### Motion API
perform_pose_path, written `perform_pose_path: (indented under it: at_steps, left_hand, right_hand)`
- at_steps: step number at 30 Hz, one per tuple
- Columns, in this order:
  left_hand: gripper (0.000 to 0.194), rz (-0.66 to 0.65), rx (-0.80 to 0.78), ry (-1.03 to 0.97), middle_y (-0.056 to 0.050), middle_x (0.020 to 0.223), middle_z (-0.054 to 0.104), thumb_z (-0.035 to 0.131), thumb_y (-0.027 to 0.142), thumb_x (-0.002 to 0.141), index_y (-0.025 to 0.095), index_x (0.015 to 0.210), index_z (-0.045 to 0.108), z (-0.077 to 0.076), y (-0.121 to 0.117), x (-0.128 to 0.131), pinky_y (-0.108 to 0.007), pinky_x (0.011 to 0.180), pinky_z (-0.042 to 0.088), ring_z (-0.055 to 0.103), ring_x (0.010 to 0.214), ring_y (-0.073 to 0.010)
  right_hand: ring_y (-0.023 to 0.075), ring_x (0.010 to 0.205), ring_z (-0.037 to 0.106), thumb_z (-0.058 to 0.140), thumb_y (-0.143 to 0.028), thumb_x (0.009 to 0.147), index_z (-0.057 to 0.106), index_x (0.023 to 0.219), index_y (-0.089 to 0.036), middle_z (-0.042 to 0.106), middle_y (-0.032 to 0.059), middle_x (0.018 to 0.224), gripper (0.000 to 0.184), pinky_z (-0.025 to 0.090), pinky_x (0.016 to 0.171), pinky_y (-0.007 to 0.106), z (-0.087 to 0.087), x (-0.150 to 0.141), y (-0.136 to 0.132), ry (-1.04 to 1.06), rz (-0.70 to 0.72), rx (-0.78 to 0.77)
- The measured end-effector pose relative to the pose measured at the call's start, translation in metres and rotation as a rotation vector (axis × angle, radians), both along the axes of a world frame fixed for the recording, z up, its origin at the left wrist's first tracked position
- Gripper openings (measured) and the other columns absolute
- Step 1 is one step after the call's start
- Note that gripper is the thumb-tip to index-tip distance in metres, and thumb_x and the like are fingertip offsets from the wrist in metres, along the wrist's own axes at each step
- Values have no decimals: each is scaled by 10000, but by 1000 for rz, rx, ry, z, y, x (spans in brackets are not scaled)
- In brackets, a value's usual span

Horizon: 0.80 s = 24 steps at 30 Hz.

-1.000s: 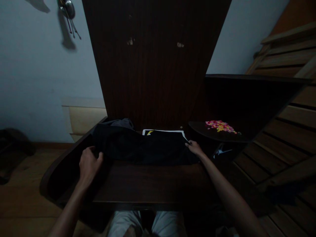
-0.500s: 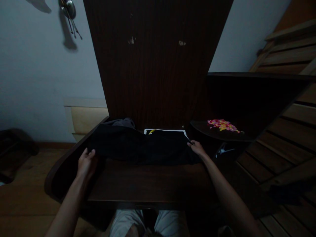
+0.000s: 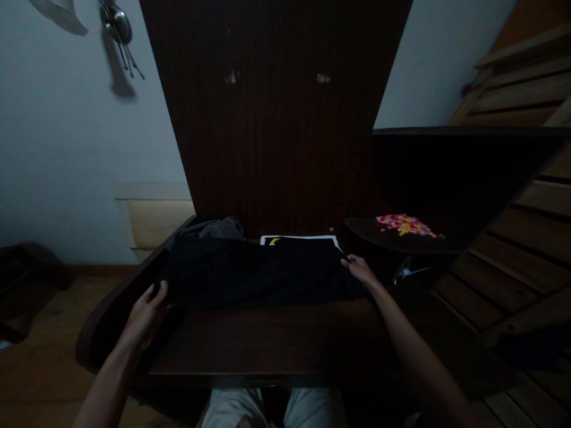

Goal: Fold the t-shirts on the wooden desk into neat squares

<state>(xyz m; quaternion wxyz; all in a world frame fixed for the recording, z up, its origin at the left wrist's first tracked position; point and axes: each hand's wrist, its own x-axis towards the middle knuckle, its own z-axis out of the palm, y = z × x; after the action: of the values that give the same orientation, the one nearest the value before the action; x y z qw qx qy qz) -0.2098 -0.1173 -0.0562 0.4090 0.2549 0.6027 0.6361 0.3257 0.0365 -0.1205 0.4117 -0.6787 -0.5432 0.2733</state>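
The black cloth (image 3: 263, 273) lies on the dark wooden desk (image 3: 267, 342), toward the back of its top, as a long band whose long axis runs from left to right, roughly parallel to the desk's front edge. One end points to the person's left hand (image 3: 149, 303), the other to the right hand (image 3: 358, 270). The band is drawn out fairly straight, its lower edge sagging slightly at the left.

Both forearms reach forward from the bottom corners, spread wide, with the hands at opposite ends of the cloth. The left hand has its thumb and forefinger nearly together, pinching the cloth's left end. The right hand, turned inward, pinches the upper right corner between thumb and fingers; its other fingers are curled and partly hidden.

Behind the cloth, a flat white-edged item (image 3: 303, 237) with a yellow mark shows only its far edge, the rest being covered. A crumpled grey cloth (image 3: 218, 228) sits just behind the band's left part. The desk's raised left side (image 3: 100, 330) stands close beside the left hand, and a tall dark panel (image 3: 276, 137) rises at the back. On the right, a rounded shelf (image 3: 370, 235) bears a scatter of small pink and yellow pieces (image 3: 405, 224); a pale, thin object (image 3: 409, 273) below it is too dim to identify.
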Motion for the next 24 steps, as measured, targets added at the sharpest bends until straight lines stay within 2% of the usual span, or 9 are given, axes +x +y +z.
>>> perform_pose_path:
  at_steps: [4, 7, 10, 12, 15, 21, 24]
  left_hand:
    - [615, 100, -114, 250, -60, 1004, 718, 829, 237, 620, 217, 1196, 613, -2, -8, 4, -363, 846, 581, 709, 898, -237]
    - [563, 156, -220, 456, -62, 932, 719, 782, 298, 650, 214, 1186, 631, -3, -12, 4, -437, 862, 577, 704, 923, -294]
    - [442, 188, -217, 577, -86, 1009, 719, 705, 293, 694, 206, 1125, 664, -5, -14, 3, -455, 951, 534, 677, 1034, -318]
    - [425, 181, -149, 588, -91, 1095, 707, 678, 260, 698, 212, 1120, 662, -7, -14, 4, -442, 1019, 490, 642, 1122, -312]
    - [482, 156, -86, 517, -80, 1132, 696, 722, 267, 661, 228, 1135, 644, -6, -15, 4, -424, 1039, 475, 616, 1175, -300]
    - [468, 211, -272, 505, -66, 894, 721, 776, 421, 614, 204, 1022, 698, 3, -27, -2, -513, 1002, 478, 625, 1139, -361]
    - [407, 221, -243, 480, -56, 898, 736, 766, 474, 620, 204, 921, 714, 3, -33, -7, -519, 1037, 438, 621, 1153, -357]
  right_hand:
    - [182, 677, 593, 578, -379, 686, 576, 642, -211, 639, 14, 672, 173, 425, 609, 258, 1, 0, -1, 1, 29, 4]
    - [180, 685, 596, 571, -376, 695, 578, 654, -213, 644, 15, 687, 168, 427, 620, 258, 1, 0, -3, -9, 17, 2]
    - [181, 696, 601, 570, -373, 703, 573, 654, -214, 643, 14, 699, 166, 429, 629, 259, 1, -1, -3, -16, 6, -1]
    - [181, 701, 602, 572, -369, 706, 569, 651, -216, 643, 11, 699, 162, 428, 627, 257, 1, 0, -3, -23, 4, -5]
    - [183, 704, 604, 577, -369, 708, 568, 643, -217, 643, 10, 691, 166, 429, 629, 257, 2, 1, -3, -34, 15, -4]
    - [180, 687, 594, 571, -368, 714, 569, 639, -212, 635, 16, 681, 173, 431, 618, 258, 1, 1, -3, -4, 16, -4]
    - [174, 663, 577, 583, -374, 699, 569, 637, -208, 620, 11, 668, 178, 420, 601, 258, 1, 2, -2, 20, 16, -19]
